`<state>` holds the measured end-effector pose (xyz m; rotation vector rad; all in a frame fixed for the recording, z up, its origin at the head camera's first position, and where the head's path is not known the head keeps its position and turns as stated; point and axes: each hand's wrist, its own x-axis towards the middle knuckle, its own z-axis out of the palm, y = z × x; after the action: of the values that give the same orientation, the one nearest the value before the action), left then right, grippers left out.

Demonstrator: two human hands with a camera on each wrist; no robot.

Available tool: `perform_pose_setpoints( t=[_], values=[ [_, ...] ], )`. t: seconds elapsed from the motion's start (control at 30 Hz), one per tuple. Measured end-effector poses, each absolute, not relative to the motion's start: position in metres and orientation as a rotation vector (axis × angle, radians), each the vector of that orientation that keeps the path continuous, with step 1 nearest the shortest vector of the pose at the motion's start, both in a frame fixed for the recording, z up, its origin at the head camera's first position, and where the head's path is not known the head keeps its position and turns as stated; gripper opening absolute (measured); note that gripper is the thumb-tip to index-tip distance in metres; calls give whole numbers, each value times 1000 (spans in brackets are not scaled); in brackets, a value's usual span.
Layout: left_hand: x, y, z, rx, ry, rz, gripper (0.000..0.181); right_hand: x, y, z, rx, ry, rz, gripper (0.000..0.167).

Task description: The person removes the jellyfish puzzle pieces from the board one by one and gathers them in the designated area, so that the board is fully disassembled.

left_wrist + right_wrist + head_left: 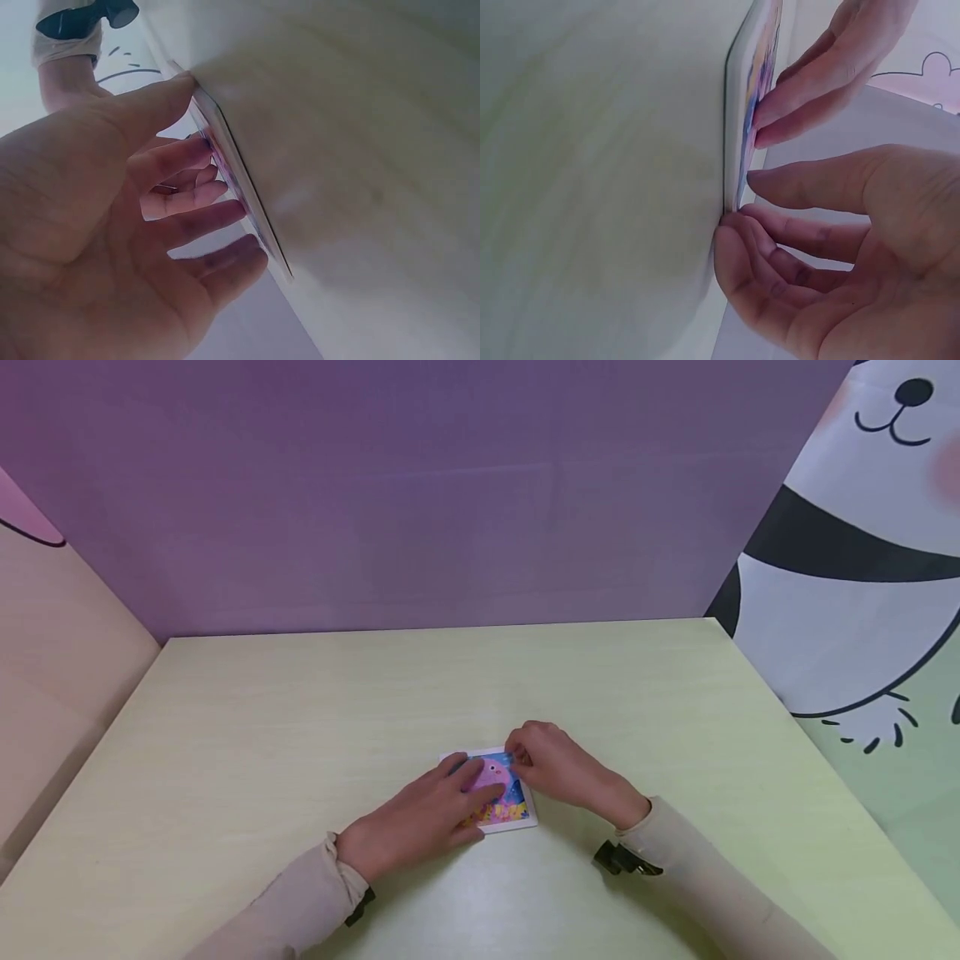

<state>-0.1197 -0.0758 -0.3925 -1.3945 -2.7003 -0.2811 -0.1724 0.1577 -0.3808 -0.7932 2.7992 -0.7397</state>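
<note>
White-bordered picture board [506,812] shows pink, blue and yellow.

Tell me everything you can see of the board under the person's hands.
The board is thin, flat and roughly square, with a white border that looks like card or wood. Its picture shows a pink figure with a dark eye, on blue, above yellow and pink shapes along the near side. It lies picture up on the table, turned slightly. The left hand covers its left part; the right hand is curled at its far right corner.
</note>
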Motion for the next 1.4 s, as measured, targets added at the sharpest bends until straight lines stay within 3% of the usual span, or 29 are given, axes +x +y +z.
perform_pose_setpoints(
  t=[0.4,1.03,1.4],
  values=[
    [-122,-75,-393,-1415,-2779,-301,55,-167,152,-381,-720,2848,-677,17],
    [-122,-77,-395,-1445,-2673,-306,50,-164,151,-385,-715,2806,-678,8],
    [-122,-74,-395,-1441,-2686,-344,52,-166,159,-384,-731,2739,-674,13]
  ],
)
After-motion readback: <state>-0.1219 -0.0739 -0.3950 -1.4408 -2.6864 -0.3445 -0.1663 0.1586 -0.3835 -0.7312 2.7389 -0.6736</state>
